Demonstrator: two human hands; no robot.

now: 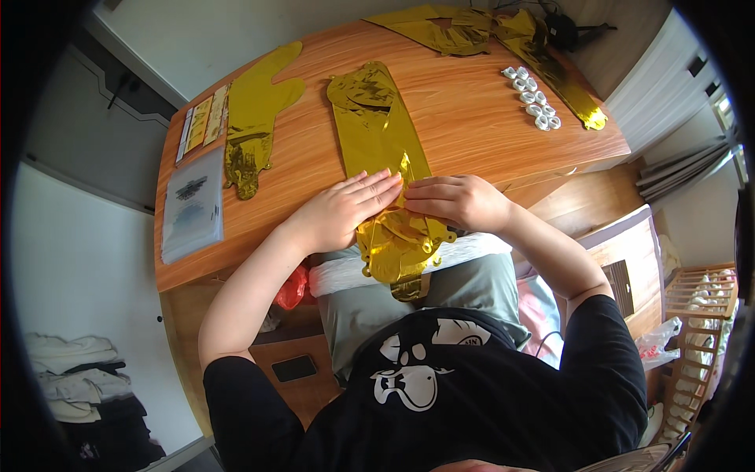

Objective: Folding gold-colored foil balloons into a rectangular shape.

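Note:
A flat, uninflated gold foil balloon (364, 135) lies lengthwise on the table in front of me. Its near end (399, 250) is crumpled and hangs over the table's front edge towards my lap. My left hand (346, 206) rests on the foil near that edge, fingers stretched out flat. From the other side, my right hand (460, 201) closes its fingers on the foil; its thumb is hidden. Between the fingertips of both hands a small peak of foil (405, 167) stands up.
To the left lie another flat gold foil balloon (255, 110), a stack of clear plastic packets (193, 206) and printed cards (203, 122). More gold foil (440, 30) spreads along the back. Several small white ribbon rolls (535, 98) sit at the right.

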